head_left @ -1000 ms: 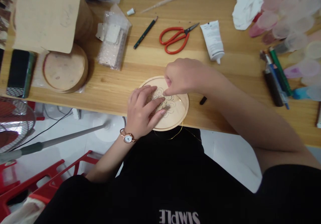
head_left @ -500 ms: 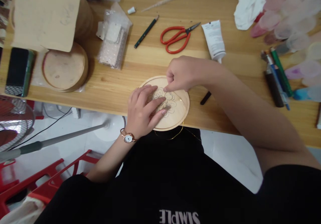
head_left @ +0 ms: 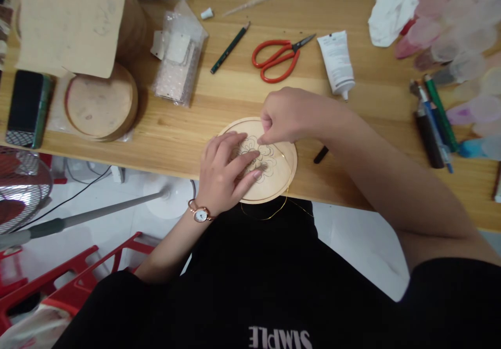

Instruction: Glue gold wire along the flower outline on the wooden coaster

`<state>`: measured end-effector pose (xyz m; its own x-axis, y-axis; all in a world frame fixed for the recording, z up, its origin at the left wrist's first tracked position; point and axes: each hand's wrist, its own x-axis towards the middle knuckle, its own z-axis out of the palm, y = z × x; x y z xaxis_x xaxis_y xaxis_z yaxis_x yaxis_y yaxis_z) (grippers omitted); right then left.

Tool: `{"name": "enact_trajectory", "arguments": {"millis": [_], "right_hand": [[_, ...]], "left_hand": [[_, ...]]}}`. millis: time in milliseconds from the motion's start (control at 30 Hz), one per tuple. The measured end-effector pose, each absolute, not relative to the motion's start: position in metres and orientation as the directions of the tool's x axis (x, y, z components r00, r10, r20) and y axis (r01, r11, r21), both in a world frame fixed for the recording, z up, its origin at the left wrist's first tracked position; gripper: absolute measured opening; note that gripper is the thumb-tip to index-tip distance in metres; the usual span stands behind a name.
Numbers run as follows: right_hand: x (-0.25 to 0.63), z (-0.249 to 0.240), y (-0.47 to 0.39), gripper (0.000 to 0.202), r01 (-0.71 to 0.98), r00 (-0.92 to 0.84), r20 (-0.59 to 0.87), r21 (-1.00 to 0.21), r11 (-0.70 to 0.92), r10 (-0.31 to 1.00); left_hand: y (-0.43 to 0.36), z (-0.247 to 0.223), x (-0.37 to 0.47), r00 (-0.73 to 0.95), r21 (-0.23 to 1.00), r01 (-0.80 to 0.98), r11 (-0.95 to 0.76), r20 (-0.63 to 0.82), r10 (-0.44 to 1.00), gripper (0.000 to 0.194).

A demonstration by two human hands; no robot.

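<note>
A round wooden disc [head_left: 270,190] with a raised rim lies at the table's near edge, bearing a flower outline [head_left: 268,164] drawn in dark lines. My left hand [head_left: 225,171] rests on its left side, fingers spread over part of the flower. Over the disc's upper part, my right hand [head_left: 287,117] is closed in a pinch, its fingertips down at the drawing's top. A thin gold wire [head_left: 282,156] runs from these fingertips across the disc and loops over the near edge. The exact grip is partly hidden by the hand.
Behind the disc lie red-handled scissors [head_left: 276,62], a dark green pencil [head_left: 230,46] and a white tube [head_left: 336,62]. Brushes and pens [head_left: 434,119] sit at right by paint cups [head_left: 450,46]. A phone [head_left: 29,109], a round wooden box [head_left: 102,104] and a plastic-wrapped packet [head_left: 178,62] are left.
Both hands keep almost the same place on the disc. The view has shifted very slightly; nothing has visibly been picked up or let go.
</note>
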<state>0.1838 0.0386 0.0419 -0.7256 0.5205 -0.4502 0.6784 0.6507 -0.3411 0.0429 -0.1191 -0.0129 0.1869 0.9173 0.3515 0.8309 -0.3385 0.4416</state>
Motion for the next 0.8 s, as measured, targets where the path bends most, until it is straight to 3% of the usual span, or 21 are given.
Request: {"name": "enact_trajectory", "arguments": {"millis": [167, 533, 800], "right_hand": [[0.184, 0.042, 0.038, 0.035, 0.678, -0.728, -0.423, -0.331, 0.656, 0.539], [0.183, 0.042, 0.041, 0.02, 0.631, -0.765, -0.431, -0.346, 0.695, 0.479], [0.18, 0.041, 0.045, 0.021, 0.655, -0.736, -0.474, -0.316, 0.687, 0.483]], "left_hand": [[-0.119, -0.013, 0.043, 0.193, 0.424, 0.838, -0.343, 0.358, 0.914, 0.026], [-0.121, -0.013, 0.043, 0.184, 0.42, 0.847, -0.327, 0.346, 0.92, 0.027], [-0.126, -0.014, 0.057, 0.084, 0.438, 0.864, -0.246, 0.358, 0.93, 0.03]]}}
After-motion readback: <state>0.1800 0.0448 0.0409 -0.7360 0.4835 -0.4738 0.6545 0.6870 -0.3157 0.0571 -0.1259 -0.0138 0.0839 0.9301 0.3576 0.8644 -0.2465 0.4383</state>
